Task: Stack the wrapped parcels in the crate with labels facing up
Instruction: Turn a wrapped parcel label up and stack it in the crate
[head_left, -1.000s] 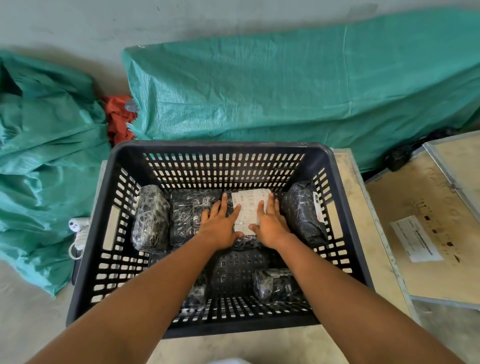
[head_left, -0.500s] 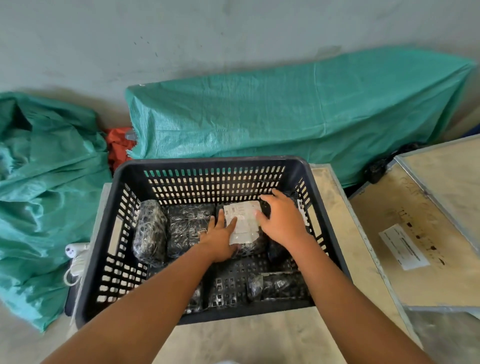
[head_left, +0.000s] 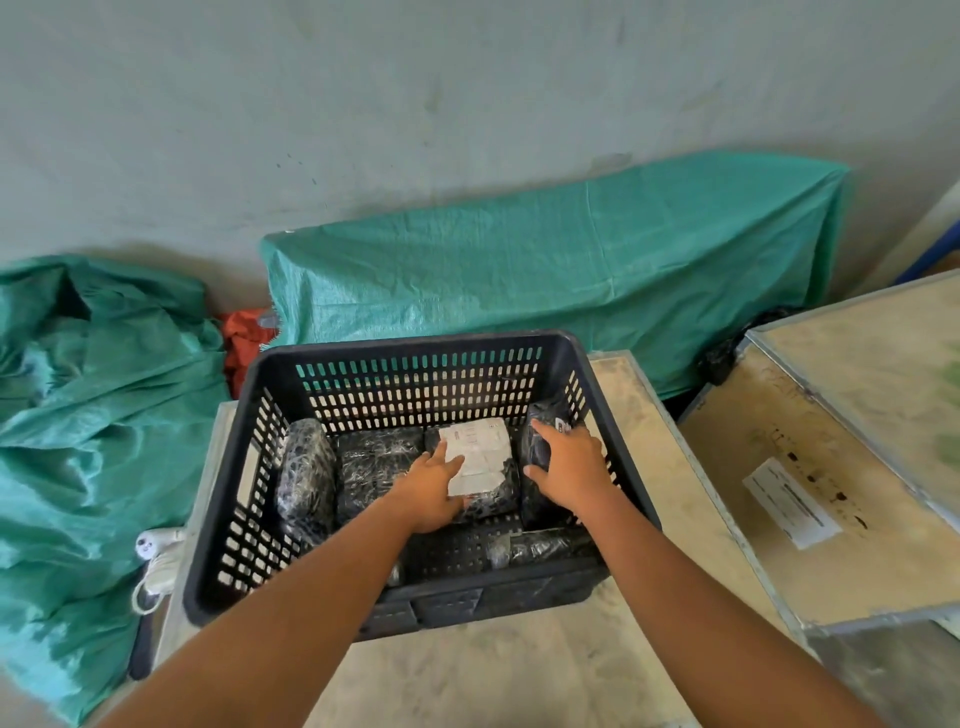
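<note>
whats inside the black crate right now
The black crate holds a row of dark wrapped parcels; one parcel shows its white label upward. The left hand rests on it, the right hand on the rightmost parcel. The forearms hide part of the floor.

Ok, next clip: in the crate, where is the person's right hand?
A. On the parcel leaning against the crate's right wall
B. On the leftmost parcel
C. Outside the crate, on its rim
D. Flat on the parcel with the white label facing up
A: the right hand grips the dark wrapped parcel tilted against the crate's right wall, while the left hand rests by the white-labelled parcel.
</note>
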